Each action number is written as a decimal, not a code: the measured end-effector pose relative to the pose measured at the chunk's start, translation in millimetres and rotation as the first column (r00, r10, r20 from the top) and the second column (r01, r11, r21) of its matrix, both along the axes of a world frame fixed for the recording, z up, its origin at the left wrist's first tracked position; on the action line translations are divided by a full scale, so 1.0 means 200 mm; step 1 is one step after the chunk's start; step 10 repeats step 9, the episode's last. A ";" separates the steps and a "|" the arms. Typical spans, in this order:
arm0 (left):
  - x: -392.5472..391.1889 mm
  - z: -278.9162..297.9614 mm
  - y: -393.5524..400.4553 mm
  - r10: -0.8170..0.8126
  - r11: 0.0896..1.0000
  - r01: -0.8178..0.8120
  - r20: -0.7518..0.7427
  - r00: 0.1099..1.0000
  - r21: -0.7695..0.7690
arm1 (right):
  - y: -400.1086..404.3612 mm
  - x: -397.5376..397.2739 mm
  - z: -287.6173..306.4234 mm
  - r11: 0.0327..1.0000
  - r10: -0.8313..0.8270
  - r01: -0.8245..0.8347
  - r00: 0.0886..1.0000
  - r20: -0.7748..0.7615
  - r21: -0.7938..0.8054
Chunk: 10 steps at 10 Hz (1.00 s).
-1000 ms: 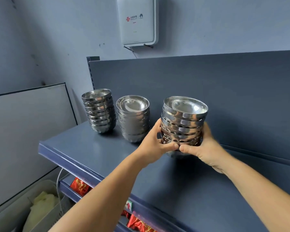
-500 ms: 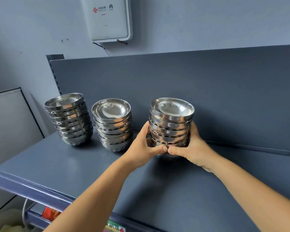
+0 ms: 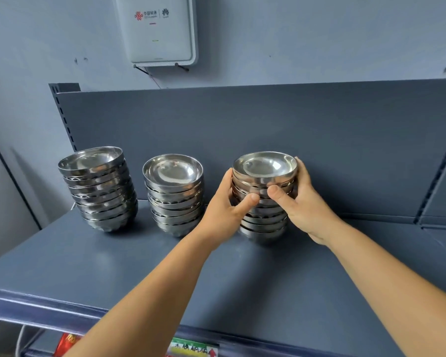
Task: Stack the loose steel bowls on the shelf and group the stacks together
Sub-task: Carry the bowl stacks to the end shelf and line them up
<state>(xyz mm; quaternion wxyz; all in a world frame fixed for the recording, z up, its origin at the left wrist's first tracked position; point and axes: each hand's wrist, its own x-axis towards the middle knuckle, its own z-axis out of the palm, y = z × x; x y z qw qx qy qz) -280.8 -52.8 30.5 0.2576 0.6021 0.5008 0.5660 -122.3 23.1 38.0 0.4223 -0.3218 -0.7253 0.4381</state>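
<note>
A stack of bowls [image 3: 264, 202] is gripped from both sides on the shelf [image 3: 113, 264].
It is clasped by the curled fingers of the left hand [image 3: 225, 212] and right hand [image 3: 303, 204], just right of two other stacks [image 3: 175, 197].

Head cam, single view, wide-angle. Looks fwd and slightly down over both forearms onto shelf [image 3: 93, 269]. Close range: left hand [image 3: 225, 211] and right hand [image 3: 303, 204] at frame centre, shelf back panel just beyond the hands, wall above. No 2nd view.
</note>
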 end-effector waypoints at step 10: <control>-0.04 0.10 -0.06 0.066 0.977 -0.115 -0.258 0.964 -0.181 | -0.10 -0.01 -0.01 0.992 -0.112 0.117 0.989 0.099 -0.047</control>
